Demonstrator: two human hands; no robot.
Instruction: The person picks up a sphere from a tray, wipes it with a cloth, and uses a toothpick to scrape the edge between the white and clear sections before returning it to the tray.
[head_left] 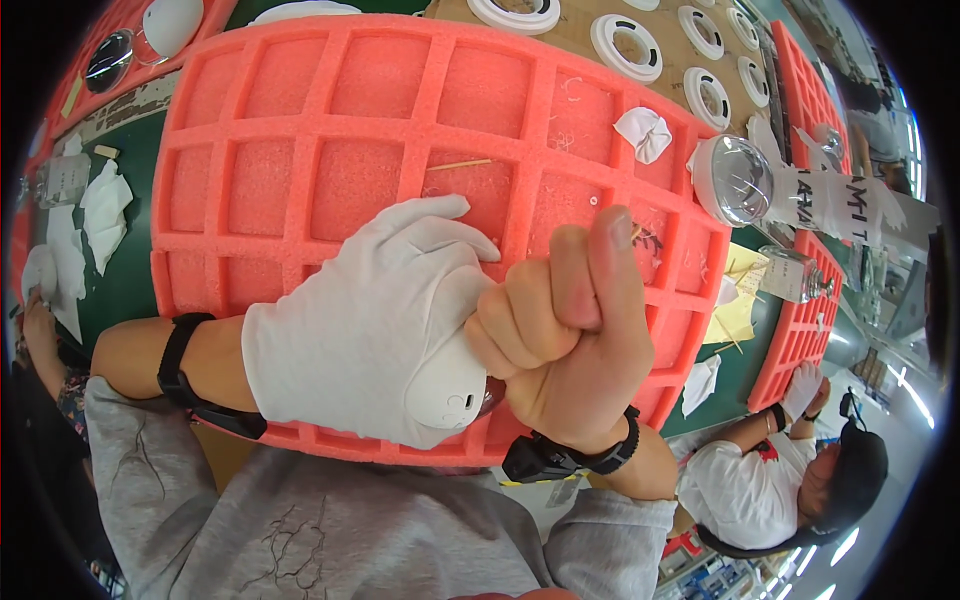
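Observation:
My left hand, in a white glove, is wrapped round a rounded white plastic device with a small dark slot and printed marks on its side. My right hand is bare and closed, thumb uppermost, its curled fingers against the device's right side. A small tan tip shows beside that thumb, but whatever the fingers hold is hidden. Both hands are over a red foam tray divided into square compartments. A thin wooden stick lies in one compartment, and a crumpled white cloth rests at the tray's far right.
Several white rings sit on cardboard at the back right. Beside the tray's right edge stands a clear domed container; a glass bottle is nearer. White cloths lie on the green table at left. A co-worker sits at right.

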